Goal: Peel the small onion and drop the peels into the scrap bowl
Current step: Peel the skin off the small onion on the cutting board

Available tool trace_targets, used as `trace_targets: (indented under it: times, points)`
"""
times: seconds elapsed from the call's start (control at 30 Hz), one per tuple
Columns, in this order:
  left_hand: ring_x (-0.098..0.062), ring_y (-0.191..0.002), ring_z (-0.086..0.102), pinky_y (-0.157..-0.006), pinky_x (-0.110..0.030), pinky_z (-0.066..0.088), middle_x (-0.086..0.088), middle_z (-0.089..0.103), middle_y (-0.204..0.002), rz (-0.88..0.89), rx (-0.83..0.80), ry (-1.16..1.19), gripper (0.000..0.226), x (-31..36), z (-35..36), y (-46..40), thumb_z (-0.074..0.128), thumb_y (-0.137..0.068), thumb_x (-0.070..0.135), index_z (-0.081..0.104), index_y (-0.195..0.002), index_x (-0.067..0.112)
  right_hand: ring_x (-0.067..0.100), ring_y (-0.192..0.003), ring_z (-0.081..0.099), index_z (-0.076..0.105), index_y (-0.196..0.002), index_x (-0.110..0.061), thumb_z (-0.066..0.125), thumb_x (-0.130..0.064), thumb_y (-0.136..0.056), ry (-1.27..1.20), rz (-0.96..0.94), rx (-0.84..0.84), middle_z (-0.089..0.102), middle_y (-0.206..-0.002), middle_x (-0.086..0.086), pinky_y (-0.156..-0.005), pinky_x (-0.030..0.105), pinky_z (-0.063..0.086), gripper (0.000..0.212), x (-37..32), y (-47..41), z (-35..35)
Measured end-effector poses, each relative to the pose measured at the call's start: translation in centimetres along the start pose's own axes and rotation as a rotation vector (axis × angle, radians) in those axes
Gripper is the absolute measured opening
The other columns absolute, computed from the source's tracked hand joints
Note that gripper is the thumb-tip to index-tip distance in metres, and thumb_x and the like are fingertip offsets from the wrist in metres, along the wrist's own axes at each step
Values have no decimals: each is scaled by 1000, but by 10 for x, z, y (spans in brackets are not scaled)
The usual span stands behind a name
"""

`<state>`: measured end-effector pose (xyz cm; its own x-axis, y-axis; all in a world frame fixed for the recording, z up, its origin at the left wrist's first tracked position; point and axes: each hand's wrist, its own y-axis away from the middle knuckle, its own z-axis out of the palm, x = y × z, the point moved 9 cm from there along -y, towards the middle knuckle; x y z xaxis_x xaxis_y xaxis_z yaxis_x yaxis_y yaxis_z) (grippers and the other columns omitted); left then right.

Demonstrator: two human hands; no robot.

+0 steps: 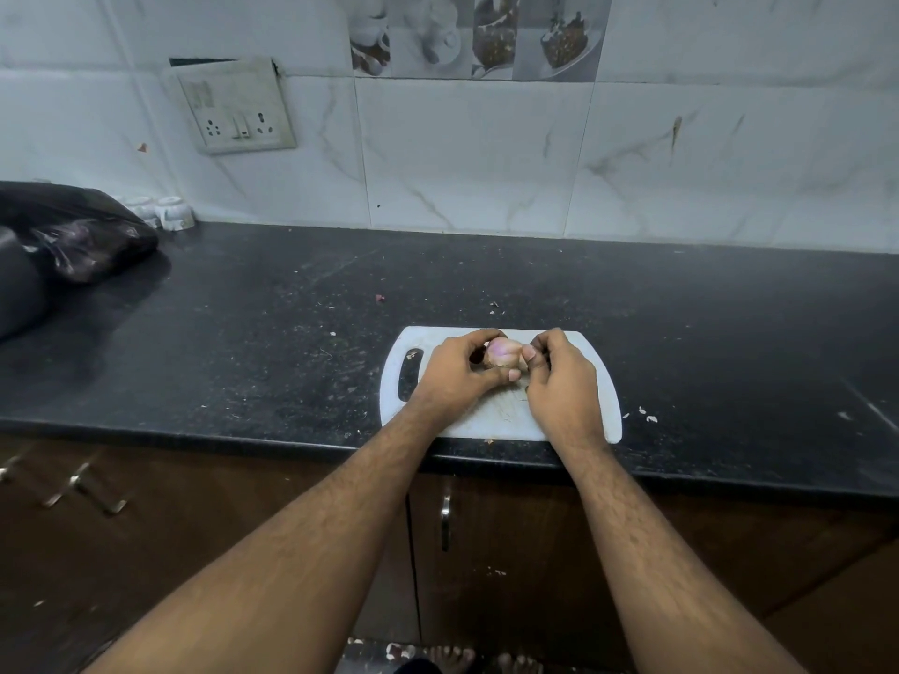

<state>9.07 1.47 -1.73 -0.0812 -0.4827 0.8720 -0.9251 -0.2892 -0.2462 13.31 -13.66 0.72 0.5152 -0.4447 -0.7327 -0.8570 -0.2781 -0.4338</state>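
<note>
Small pale-pink onion (501, 355) held between my 2 hands, just above the far half of the white plastic cutting board (591, 381). Left hand (455, 374) cups it, grip closed around the bulb, thumb lying along the near side. Right hand (559, 377) works at the onion's right end, fingertips (529, 353) pinched narrow on what I take to be a flap of skin; the flap itself is too small to make out. The exposed surface looks smooth and glossy.

Step in hand, as I judge it: stripping the outer skin, partly done.

Board sits on the black speckled stone worktop (243, 333), near its front edge. A few peel flecks (647, 415) lie on the worktop just right of the board.

No scrap bowl in view. Next move calls for pulling the pinched skin free without dropping the bulb, then locating the bowl before letting the peel go.
</note>
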Motion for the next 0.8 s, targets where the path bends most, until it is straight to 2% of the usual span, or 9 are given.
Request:
trace_targets:
  times: [0.1, 0.17, 0.23, 0.3, 0.37, 0.47, 0.6, 0.73, 0.8]
  points:
    - [-5, -84, 64, -76, -7, 46, 11, 71, -93, -6, 10, -12, 51, 2, -2, 2, 91, -76, 29, 69, -122, 21, 18, -75, 62, 54, -93, -19, 47, -22, -105, -34, 13, 11, 63, -82, -5, -61, 27, 46, 14, 4, -1, -1]
    - [-5, -79, 62, -71, -5, 46, 11, 69, -90, -8, 26, -9, 49, 3, -3, 4, 91, -76, 26, 69, -119, 19, 23, -73, 68, 53, -96, -21, 45, -24, -106, -70, 83, 73, 64, -84, -7, -66, 39, 56, 13, 15, -2, -6]
    - [-4, -77, 60, -68, -5, 45, 9, 69, -91, -12, 45, -4, 48, 3, -6, 5, 92, -75, 26, 69, -116, 20, 26, -72, 71, 54, -96, -20, 48, -23, -105, -73, 140, 108, 64, -84, -7, -68, 45, 59, 11, 23, -3, -10]
    - [-3, -75, 59, -67, -5, 45, 7, 71, -93, -5, 51, -4, 49, 4, -8, 7, 93, -73, 24, 69, -116, 20, 25, -81, 71, 62, -100, -15, 54, -12, -100, -54, 143, 75, 68, -89, -4, -76, 37, 58, 8, 22, -3, -5]
    - [-2, -75, 58, -68, -4, 44, 7, 70, -95, 7, 47, -12, 51, 5, -8, 9, 92, -74, 21, 69, -120, 20, 21, -97, 67, 68, -111, -12, 54, -3, -96, 41, 97, -4, 71, -105, 1, -84, 26, 49, 23, 14, -2, 5]
    - [1, -76, 60, -70, -2, 44, 13, 68, -94, 15, 46, 2, 53, 5, -8, 9, 89, -77, 16, 68, -126, 18, 19, -108, 62, 67, -120, -11, 49, -6, -98, 81, 31, -50, 68, -117, 2, -88, 22, 41, 30, 2, -1, 11]
    - [3, -78, 64, -76, -5, 47, 5, 73, -106, 14, 5, 31, 55, 1, -3, 3, 88, -79, 14, 66, -128, 20, 7, -98, 64, 70, -117, -20, 57, -27, -101, -86, -1, -24, 70, -109, -9, -81, 18, 46, 21, -2, -2, 3]
    - [10, -67, 59, -73, -7, 46, 4, 72, -108, 27, -17, 10, 51, -4, 1, -1, 85, -81, 12, 64, -126, 19, -1, -93, 64, 78, -105, -22, 72, -19, -92, -138, -38, -18, 71, -100, -12, -77, 13, 47, 15, 0, -2, 4]
    - [14, -71, 60, -73, -4, 45, 6, 71, -107, 40, -22, -6, 49, -3, 2, -1, 85, -82, 12, 64, -126, 16, -1, -92, 64, 79, -98, -21, 74, -18, -90, -173, -28, 11, 72, -97, -12, -76, 11, 46, 11, 1, -3, 0]
